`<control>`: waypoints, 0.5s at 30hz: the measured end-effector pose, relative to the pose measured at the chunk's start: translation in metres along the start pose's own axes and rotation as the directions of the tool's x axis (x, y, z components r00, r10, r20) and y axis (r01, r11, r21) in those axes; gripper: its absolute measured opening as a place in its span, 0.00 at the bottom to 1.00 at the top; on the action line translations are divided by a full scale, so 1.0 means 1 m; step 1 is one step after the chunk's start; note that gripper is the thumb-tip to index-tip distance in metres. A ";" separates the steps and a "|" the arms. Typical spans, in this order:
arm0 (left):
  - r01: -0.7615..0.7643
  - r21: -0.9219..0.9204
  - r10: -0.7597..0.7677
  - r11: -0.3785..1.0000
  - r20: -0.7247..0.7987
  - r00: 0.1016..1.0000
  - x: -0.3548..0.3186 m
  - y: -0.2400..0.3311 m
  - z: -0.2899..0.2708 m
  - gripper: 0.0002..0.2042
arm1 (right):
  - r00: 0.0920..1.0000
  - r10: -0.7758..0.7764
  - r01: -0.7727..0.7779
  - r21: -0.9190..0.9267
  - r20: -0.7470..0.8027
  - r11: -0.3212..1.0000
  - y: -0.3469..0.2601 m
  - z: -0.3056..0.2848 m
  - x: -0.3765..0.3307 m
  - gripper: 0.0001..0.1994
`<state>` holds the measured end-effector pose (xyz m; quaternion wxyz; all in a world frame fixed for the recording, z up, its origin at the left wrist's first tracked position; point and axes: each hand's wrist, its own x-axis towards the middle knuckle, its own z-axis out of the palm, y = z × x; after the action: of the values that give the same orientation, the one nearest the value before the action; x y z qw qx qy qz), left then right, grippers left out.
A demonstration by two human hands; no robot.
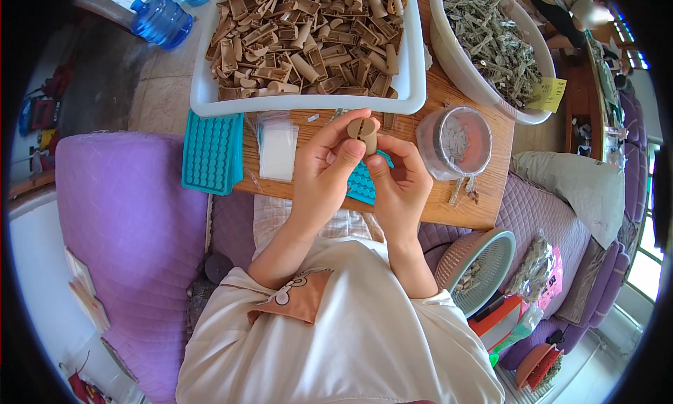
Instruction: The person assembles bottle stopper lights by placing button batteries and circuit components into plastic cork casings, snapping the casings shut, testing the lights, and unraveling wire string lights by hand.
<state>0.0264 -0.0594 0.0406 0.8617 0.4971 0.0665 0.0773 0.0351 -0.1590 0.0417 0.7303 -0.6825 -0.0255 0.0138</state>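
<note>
One tan plastic piece pinched between two hands above the bench near edge.
Left hand gripping its left side, right hand its underside.

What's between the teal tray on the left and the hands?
In the head view, a small stack of clear plastic bags lies on the wooden board, between the teal tray and the left hand.
</note>
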 end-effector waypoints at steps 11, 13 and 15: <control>0.064 -0.155 -0.052 0.986 0.078 0.996 0.002 -0.005 -0.003 0.20 | 0.998 -0.044 0.040 -0.103 -0.037 0.994 0.001 -0.003 0.002 0.10; 0.056 -0.057 -0.054 0.997 0.030 0.998 0.000 -0.004 0.000 0.20 | 0.999 -0.033 0.027 -0.148 -0.040 0.989 0.004 -0.004 0.002 0.11; -0.005 0.016 0.005 1.000 0.015 1.000 -0.002 -0.005 0.003 0.20 | 0.999 -0.021 0.013 -0.191 -0.041 0.982 0.006 -0.004 0.001 0.11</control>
<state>0.0253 -0.0653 0.0377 0.8580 0.5046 0.0592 0.0750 0.0364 -0.1630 0.0357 0.6621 -0.7492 -0.0169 -0.0094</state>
